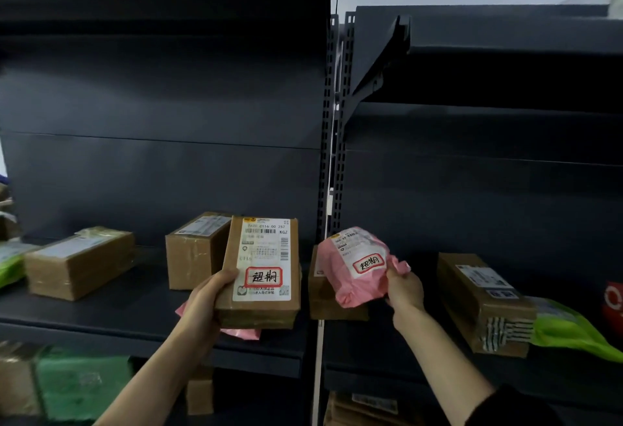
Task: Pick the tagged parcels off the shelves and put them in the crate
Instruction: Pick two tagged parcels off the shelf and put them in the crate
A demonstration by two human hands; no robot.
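The dark metal shelf point(101, 311) has bare stretches between its boxes, and the space above it is open up to the next level; the right bay's upper shelf point(505, 34) juts forward overhead. A slotted upright point(332, 156) divides the two bays.

The left hand point(205, 301) grips a brown cardboard box point(263, 270) by its left edge, thumb on the front, holding it tilted up at the shelf's front lip. Its white label reads "C116 00 257" and "KGZ", with a red-bordered tag point(263, 276) handwritten "超期". A pink bag point(236, 331) peeks out beneath it.

The right hand point(404, 290) pinches the crumpled end of a pink parcel point(350, 270), lifted clear in front of a box point(323, 297); it carries the same tag. Untagged boxes point(81, 263) sit well apart on both sides.
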